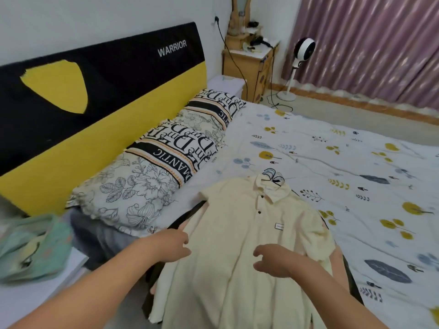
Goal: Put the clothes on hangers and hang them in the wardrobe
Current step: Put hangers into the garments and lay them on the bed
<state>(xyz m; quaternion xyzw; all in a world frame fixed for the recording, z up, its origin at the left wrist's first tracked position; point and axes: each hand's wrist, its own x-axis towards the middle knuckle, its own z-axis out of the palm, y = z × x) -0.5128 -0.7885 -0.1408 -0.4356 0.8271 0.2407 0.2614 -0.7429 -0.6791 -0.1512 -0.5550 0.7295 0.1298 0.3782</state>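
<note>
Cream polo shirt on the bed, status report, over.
Left hand and right hand open over cream polo shirt. Black hanger hook at collar. More garments underneath; nothing blocking.

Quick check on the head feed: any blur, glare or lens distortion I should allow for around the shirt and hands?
Head view: soft, even light, no glare; cream shirt fairly sharp, its hanger hook readable; left hand and right hand slightly soft; green cloth at the left edge smeared; wide-angle bending of headboard and curtain.

Open bed to the right, clutter to the left

The cream shirt (240, 245) lies on a pile at the near bed (332, 150) edge; bare sheet spreads right and beyond its collar, while the pillows (166, 162) and headboard (95, 103) close off the left side.
</note>
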